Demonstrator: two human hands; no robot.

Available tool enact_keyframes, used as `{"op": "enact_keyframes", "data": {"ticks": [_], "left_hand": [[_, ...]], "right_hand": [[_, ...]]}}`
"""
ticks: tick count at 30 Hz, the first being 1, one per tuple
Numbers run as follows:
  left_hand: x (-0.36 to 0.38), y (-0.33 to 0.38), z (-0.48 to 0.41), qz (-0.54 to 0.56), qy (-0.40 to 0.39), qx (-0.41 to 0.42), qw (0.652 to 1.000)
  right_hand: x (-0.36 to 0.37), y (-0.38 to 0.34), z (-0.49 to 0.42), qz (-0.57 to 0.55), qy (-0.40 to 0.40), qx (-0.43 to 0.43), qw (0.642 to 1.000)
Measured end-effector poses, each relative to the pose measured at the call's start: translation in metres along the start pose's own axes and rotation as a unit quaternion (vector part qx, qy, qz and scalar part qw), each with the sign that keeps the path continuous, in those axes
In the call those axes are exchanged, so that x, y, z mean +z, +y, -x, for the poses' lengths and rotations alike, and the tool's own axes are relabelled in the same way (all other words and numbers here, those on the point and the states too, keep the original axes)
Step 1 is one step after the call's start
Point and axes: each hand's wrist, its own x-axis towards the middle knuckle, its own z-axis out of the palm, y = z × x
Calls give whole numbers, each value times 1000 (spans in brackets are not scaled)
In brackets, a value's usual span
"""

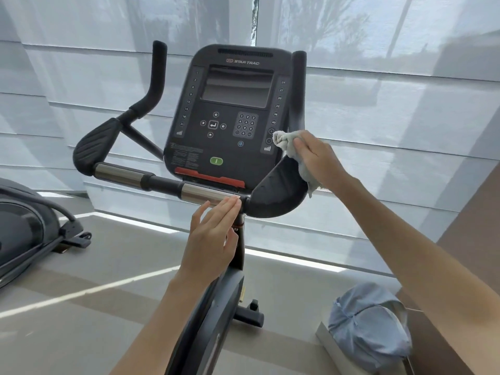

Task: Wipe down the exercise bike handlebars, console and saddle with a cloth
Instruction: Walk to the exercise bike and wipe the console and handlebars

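The cloth [284, 140], pale grey and crumpled, sits at the right end of the handlebars [278, 193], where the black right pad curves up into the upright grip. It is just beside the console's lower right corner. The right hand [318, 155] holds it there, its fingers [299, 144] laid over the cloth and pressing it to the bar. One bunch pokes out past the fingertips and a tail hangs below the wrist. The thumb is hidden.

The left hand [213, 236] is nearer and lower. Its fingers are straight and close together, holding nothing, and their tips touch the chrome sleeve [205, 194] of the crossbar just left of the right pad.

The console [232, 115] stands tilted behind the crossbar, with a dark screen, a keypad, a green button and a red strip along its lower edge. The left pad and its upright grip rise to the left of it. The bike's post [239, 253] drops from the crossbar down to the floor [108, 266]. The saddle is out of view.

Another dark machine [24, 228] stands at the far left. At the near right a pale blue fabric bundle [370, 323] rests on a white box [324, 336]. Pale blinds [392, 104] cover the window beyond the bike.
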Motion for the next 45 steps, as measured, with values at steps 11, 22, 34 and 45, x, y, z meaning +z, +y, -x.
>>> {"op": "enact_keyframes", "data": {"ticks": [11, 22, 34, 45], "left_hand": [[-2, 4, 2, 39, -1, -16, 999], [-3, 6, 3, 14, -9, -8, 1000], [-5, 20, 0, -57, -12, -26, 998], [-8, 33, 2, -39, -33, -92, 994]], "right_hand": [[30, -6, 50, 94, -21, -156, 983], [42, -34, 113, -41, 12, -210, 977], [6, 20, 4, 24, -47, -76, 996], [40, -5, 70, 106, 24, -261, 959]]}}
